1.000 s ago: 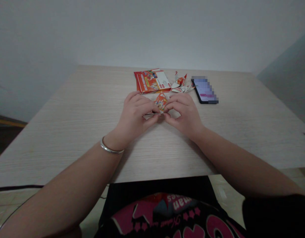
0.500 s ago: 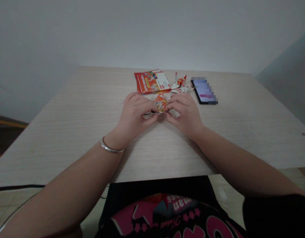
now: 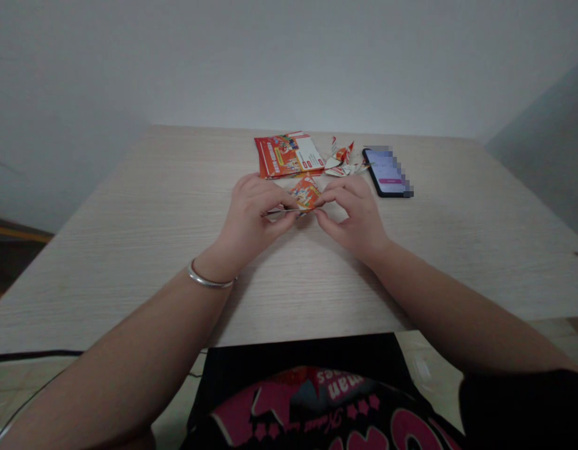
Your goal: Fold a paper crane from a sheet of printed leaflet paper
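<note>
Between my two hands is a small folded piece of orange printed paper (image 3: 306,192), held just above the table. My left hand (image 3: 257,209) pinches its left side between thumb and fingers, and a thin pale edge shows along the near side. On the right, my right hand (image 3: 351,209) pinches the paper's near right edge with thumb and forefinger. Parts of the paper are covered by the fingers. Just beyond it lies a stack of red and orange printed leaflets (image 3: 289,156), and to their right some folded paper shapes (image 3: 344,164) in white and red.
A phone (image 3: 387,172) with its screen lit lies right of the folded shapes. The pale wood-grain table (image 3: 143,231) meets a white wall at its far edge. A black cable (image 3: 35,355) runs below the near left edge.
My right thumb and forefinger have shifted slightly on the paper's near edge, and the paper has tilted a little. My left hand has moved slightly left. The leaflets and phone stay put.
</note>
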The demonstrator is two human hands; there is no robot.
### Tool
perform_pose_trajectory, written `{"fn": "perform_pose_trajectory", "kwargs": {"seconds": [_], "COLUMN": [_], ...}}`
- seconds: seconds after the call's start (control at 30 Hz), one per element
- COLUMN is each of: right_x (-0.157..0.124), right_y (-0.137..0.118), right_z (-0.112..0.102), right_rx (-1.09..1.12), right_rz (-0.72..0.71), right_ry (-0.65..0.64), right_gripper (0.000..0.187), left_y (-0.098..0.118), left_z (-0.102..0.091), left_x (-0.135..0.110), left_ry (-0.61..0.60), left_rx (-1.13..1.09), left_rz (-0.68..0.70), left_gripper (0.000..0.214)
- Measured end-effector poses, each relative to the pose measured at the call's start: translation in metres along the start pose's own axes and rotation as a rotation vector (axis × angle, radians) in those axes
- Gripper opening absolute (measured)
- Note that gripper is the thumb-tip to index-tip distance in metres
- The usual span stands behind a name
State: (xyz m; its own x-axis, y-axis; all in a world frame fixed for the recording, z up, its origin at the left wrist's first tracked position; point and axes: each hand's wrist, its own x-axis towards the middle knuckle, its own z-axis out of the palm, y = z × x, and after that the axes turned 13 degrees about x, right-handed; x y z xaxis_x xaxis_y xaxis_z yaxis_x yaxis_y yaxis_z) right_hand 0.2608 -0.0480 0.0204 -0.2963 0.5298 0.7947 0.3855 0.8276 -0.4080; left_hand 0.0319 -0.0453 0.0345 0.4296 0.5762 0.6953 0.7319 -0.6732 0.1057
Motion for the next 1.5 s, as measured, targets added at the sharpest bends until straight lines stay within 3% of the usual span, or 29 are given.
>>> {"fn": "perform_pose_trajectory", "kwargs": {"seconds": [0.27,0.43,0.67,0.97,1.07,1.3,1.37,1.5], "right_x": [0.000,0.000,-0.005,-0.007,-0.007,-0.005,-0.005,-0.006], "right_y": [0.001,-0.001,0.004,0.021,0.026,0.025,0.023,0.024], "right_z": [0.001,-0.001,0.000,0.003,0.001,-0.001,0.000,0.000], "right_rx": [-0.020,0.015,0.260,0.503,0.544,0.643,0.678,0.643], "right_rz": [0.040,0.077,0.588,0.860,0.908,0.994,0.971,0.838], "right_ry": [-0.064,-0.087,-0.099,0.048,0.101,0.143,0.145,0.130], "right_gripper": [0.008,0.006,0.010,0.058,0.068,0.058,0.058,0.052], "left_y": [0.000,-0.005,-0.010,-0.012,-0.014,-0.009,-0.008,-0.010], "left_z": [0.001,0.000,0.002,0.007,0.006,0.005,0.006,0.010], "left_x": [0.000,-0.003,-0.004,-0.005,-0.005,-0.002,-0.002,-0.003], "left_ry": [0.019,0.056,-0.006,0.002,0.014,0.008,0.045,0.082], "left_rx": [0.007,0.137,0.145,0.137,0.107,0.162,0.158,-0.007], "left_rz": [0.068,-0.071,-0.093,-0.209,-0.188,-0.121,-0.175,-0.322], "left_gripper": [0.011,0.016,0.017,0.017,0.016,0.008,0.005,0.025]}}
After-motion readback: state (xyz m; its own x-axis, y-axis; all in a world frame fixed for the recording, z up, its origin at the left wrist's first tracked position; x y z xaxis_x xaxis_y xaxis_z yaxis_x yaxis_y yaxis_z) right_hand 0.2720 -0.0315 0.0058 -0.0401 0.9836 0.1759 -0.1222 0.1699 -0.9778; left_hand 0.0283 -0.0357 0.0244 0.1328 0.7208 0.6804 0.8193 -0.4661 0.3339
